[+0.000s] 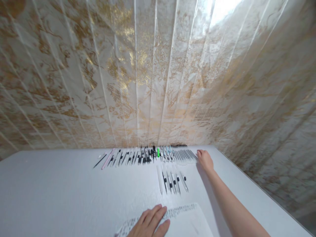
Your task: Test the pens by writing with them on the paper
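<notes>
Your right hand [205, 160] is at the far side of the surface [74, 197], just beside the right end of the long row, where a set of thin dark sticks [185, 155] lies close together. From its fingers, these sticks lie to the left, the rightmost one reaching close to the fingertips. Their long axes run from the wall toward you, with the near ends slanting to the right, so your fingers meet the set from its side. The right fingers are curled together; you cannot tell from here whether they are clamped on a stick or merely next to one. Of your two hands, the right is clearly the nearer to this set.

Your left hand [150, 221] rests palm down on a white sheet [187, 223] with dark markings, its fingers slightly apart and gripping nothing that shows. Between that hand and the long row lies a smaller group of pens [174, 181], set apart from the row. Farther left in the row are a bright green item [158, 152] and a long pale pink stick [107, 159], both well apart from your right fingers
</notes>
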`<act>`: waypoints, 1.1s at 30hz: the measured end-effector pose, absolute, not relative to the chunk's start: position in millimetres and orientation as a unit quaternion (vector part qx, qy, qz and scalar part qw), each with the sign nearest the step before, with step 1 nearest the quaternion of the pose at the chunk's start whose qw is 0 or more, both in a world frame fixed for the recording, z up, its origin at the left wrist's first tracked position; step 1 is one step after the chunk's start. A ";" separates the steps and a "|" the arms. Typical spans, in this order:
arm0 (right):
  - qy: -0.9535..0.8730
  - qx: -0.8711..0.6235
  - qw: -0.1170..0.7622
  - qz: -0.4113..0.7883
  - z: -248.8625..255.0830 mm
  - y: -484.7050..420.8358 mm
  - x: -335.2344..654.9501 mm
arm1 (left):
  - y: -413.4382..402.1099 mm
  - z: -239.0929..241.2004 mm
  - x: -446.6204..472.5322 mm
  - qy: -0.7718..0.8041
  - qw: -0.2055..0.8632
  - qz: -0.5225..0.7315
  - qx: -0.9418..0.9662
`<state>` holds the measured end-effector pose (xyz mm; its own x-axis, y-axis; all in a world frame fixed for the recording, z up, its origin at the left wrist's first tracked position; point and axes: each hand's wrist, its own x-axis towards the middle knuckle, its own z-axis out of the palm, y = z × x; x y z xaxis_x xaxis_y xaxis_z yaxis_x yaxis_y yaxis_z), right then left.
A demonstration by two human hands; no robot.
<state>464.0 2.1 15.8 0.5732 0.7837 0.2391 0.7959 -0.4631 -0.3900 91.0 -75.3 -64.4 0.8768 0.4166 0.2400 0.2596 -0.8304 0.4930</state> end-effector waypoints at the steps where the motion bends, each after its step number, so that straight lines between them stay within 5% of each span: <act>1: -0.467 -0.844 0.264 -0.017 19.2 -2.1 455.6 | -75.5 -71.2 92.3 0.189 0.235 0.174 0.937; 5: -0.522 -0.766 0.374 -0.007 24.5 -35.9 397.5 | -68.2 -73.6 94.5 0.229 0.265 0.193 0.917; 12: -0.567 -0.638 0.515 0.070 -5.6 -111.0 311.9 | -23.8 9.1 120.5 0.301 0.246 0.212 0.896; 33: -0.564 -0.655 0.493 0.100 -17.2 -112.3 315.5 | 4.4 11.4 117.5 0.229 0.238 0.207 0.921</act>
